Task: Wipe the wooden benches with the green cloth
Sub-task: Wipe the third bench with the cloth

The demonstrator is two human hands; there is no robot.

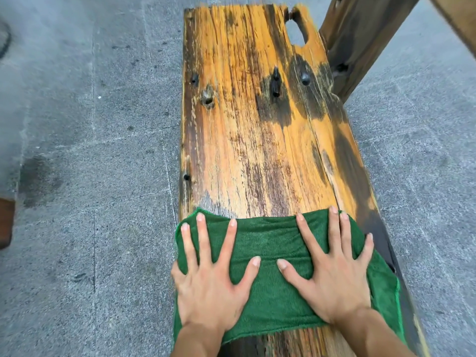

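Two hands [211,287] [334,284] pressing green cloth [273,292], bench [257,124]

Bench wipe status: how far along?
Done: cannot tell; only a short strip of bench shows behind the green cloth, near the camera. In hand: left hand and right hand press flat, fingers spread, on the cloth laid across the bench's near end. Left: the long stretch ahead, with its dark patches, plus likely the other wooden piece at top right.

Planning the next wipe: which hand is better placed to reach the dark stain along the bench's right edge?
Likely right. The right hand presses the green cloth just below that dark stain; the left hand lies at the opposite edge of the bench.
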